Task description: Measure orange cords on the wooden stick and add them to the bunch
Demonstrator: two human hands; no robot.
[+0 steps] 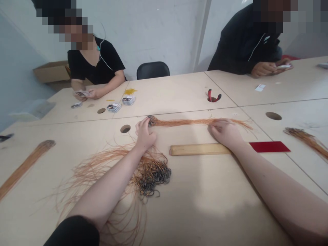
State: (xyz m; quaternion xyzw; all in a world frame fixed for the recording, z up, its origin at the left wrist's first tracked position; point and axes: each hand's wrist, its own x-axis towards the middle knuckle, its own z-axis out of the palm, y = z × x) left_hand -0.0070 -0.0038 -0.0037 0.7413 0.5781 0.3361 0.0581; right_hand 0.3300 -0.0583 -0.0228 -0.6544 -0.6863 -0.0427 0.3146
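Observation:
A bundle of fish hooks with orange leader lines point(179, 122) lies stretched across the table. At its hook end, my left hand point(145, 134) has its fingers closed against the dark hooks. My right hand point(225, 131) is closed over the lines near their loose ends, which fan out past it to the right. Below my left hand, partly covered by my forearm, spreads a tangled pile of hooks with orange lines point(153, 174). Under my right wrist lies a long flat strip, wooden-looking at the left point(197, 149) and dark red at the right point(269, 147).
More hook bundles lie at the far left point(28, 165) and far right point(307, 138). Red-handled pliers point(214, 96) stand in a table hole. Small stacked packs point(128, 100) sit near a person point(102, 65) at the back left. Another person point(238, 44) holds a small item at the back right.

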